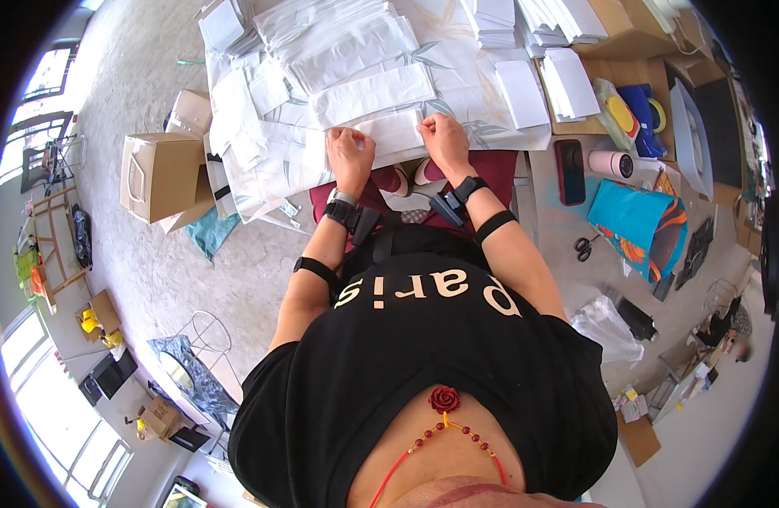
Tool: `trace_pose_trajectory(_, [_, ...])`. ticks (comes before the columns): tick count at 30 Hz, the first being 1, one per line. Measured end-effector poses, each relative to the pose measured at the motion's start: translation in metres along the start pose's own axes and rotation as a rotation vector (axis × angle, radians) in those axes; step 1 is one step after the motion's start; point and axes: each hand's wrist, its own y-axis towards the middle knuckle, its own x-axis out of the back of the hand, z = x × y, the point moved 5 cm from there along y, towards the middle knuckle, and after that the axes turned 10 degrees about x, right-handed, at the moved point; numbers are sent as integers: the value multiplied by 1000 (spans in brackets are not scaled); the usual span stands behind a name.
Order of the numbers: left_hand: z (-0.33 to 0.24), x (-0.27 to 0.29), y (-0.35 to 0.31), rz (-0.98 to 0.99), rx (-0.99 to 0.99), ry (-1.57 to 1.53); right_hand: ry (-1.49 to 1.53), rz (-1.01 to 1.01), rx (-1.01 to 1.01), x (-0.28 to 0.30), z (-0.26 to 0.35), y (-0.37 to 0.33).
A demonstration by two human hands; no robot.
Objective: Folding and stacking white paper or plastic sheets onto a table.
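At the near edge of the table, a flat white paper piece (pixel 391 131) lies lengthwise between my hands. My left hand (pixel 350 155) is closed at its left end, fingers curled down over the paper. On the other side, my right hand (pixel 445 142) pinches the right end between thumb and fingertips. Just beyond lies another long white paper piece (pixel 372 95), apart from my fingers. Farther back is a spread of overlapping white paper pieces (pixel 343 51). Whether the held piece is a single sheet or a folded bag, I cannot tell.
The table wears a white leaf-patterned cloth (pixel 482 118). White stacks (pixel 571 85) stand at the right, near an open cardboard box with tape rolls (pixel 657 114). A phone (pixel 569 172) and pink cup (pixel 611 163) sit right of the table. Cardboard boxes (pixel 161 173) stand left.
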Motion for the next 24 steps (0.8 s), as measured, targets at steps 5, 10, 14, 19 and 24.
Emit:
trace_pose_trajectory(5, [-2,1,0,8,12,-9,-42,2,-19,-5,-3,2])
trace_pose_trajectory(10, [-1,0,1,15,20,-7,-25,69,-59,-9,-7,5])
trace_pose_trajectory(14, [1,0,1,-5,21,-22,-45,85,-44,-8,-5,7])
trace_pose_trajectory(19, [-1,1,1,11,33,-25,19,92,-162,-8,-9,9])
trace_pose_trajectory(24, [-1,2,1,0,17,-16,-95,53,-23,-9,1,11])
